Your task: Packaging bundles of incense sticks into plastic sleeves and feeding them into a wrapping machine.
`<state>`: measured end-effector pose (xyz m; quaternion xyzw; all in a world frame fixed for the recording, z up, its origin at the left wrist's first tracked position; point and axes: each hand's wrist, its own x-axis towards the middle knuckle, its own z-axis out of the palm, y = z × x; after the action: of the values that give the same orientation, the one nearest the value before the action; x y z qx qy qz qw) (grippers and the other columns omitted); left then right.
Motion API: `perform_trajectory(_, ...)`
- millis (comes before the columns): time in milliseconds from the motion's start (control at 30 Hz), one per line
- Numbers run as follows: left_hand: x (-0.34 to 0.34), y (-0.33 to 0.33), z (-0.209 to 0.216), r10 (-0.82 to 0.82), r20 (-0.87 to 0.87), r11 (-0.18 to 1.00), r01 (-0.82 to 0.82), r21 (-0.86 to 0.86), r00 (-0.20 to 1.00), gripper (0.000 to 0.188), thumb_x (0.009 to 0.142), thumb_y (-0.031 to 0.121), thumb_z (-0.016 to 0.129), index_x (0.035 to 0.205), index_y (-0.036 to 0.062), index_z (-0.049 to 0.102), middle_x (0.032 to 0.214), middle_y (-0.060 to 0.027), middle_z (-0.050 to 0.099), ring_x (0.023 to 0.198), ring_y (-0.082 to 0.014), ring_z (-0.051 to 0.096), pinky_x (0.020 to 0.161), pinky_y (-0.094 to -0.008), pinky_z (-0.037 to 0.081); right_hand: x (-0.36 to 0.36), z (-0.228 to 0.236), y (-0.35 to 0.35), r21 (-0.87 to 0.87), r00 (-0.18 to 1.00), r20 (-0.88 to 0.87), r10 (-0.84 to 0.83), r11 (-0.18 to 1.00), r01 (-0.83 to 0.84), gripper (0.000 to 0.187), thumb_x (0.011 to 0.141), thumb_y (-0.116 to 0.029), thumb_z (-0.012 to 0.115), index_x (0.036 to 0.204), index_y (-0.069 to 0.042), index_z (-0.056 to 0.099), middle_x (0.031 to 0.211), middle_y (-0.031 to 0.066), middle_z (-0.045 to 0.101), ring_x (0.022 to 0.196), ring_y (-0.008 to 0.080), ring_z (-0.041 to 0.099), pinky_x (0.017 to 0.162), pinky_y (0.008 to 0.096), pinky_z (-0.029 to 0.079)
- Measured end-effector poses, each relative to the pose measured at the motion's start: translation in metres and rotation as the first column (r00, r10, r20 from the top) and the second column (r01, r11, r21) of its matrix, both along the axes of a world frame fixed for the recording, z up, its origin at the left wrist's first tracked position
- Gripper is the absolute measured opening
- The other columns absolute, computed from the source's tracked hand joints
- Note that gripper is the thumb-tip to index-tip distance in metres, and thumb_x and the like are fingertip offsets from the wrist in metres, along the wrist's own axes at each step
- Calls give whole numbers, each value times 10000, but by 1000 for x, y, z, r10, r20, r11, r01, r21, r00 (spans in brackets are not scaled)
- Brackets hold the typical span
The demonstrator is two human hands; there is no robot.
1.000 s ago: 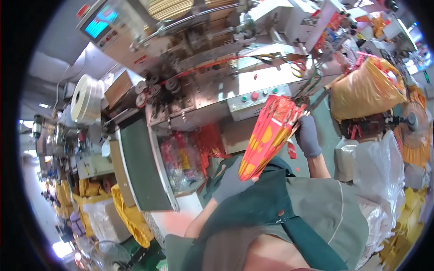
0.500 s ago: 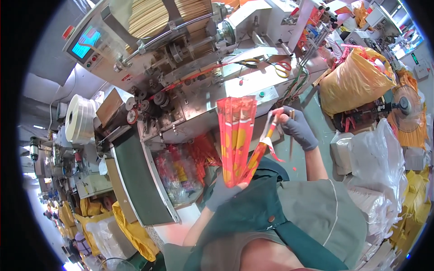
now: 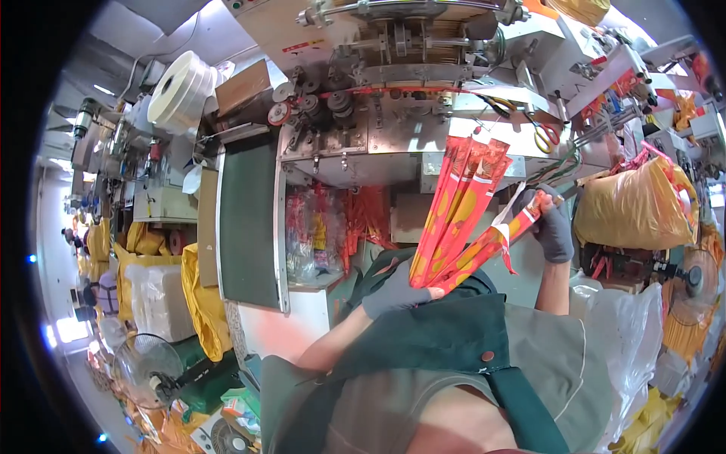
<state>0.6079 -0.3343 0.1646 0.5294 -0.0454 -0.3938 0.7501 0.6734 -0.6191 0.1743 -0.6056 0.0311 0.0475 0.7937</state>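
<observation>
My left hand (image 3: 397, 295), in a grey fingerless glove, is closed round the lower ends of several long, slim red packets with yellow spots (image 3: 461, 204). They fan upward in front of the machine. One separate packet (image 3: 484, 253) slants to the right from the same grip. Its upper end is pinched by my right hand (image 3: 554, 231), gloved the same way. A pale strip and a red scrap of wrapper (image 3: 508, 253) hang loose near that end. What the packets contain is mostly hidden.
A metal machine (image 3: 401, 136) with rollers stands ahead, with red-handled scissors (image 3: 546, 138) and pliers (image 3: 495, 104) on its ledge. A dark green conveyor belt (image 3: 249, 227) runs at the left. Clear bags of red packets (image 3: 314, 234) lie below. A full yellow sack (image 3: 631, 204) stands right.
My view has turned, so the machine sits straighter and farther up. The packets have spread and tilt more to the right. The wooden stick seen by my right hand earlier shows less plainly.
</observation>
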Motion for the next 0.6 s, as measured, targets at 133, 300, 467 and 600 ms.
perform_trajectory(133,0,0,-1,-45,52,998,47,-31,998,729,735,106,690,1342,21,295,1293,-83,439,1149,-142,439,976,-290,346,8,-13,17,444,983,122,135,879,-176,346,860,-397,543,740,-90,438,582,2,448,487,83,415,464,228,323)
perform_trajectory(300,-6,3,-9,10,25,999,-8,-52,1000,698,734,103,693,1320,18,322,1263,-75,463,1138,-147,447,970,-290,351,2,-2,42,249,991,-121,-57,965,86,331,838,-319,592,1004,-46,505,838,49,578,723,136,567,640,276,461)
perform_trajectory(467,-3,2,-11,-4,3,1000,4,-6,1000,659,719,127,708,1278,23,375,1179,-71,510,1043,-135,495,887,-277,409,-23,-44,49,-266,984,-79,159,948,-175,256,830,-185,558,987,17,543,881,62,577,848,155,535,750,308,441)
perform_trajectory(600,0,2,-5,26,-65,999,-24,24,998,573,711,133,706,1203,21,434,964,-68,583,767,-90,570,617,-214,468,4,-21,40,-192,992,7,125,974,-121,200,843,-166,527,933,5,577,784,38,567,711,104,538,647,228,442)
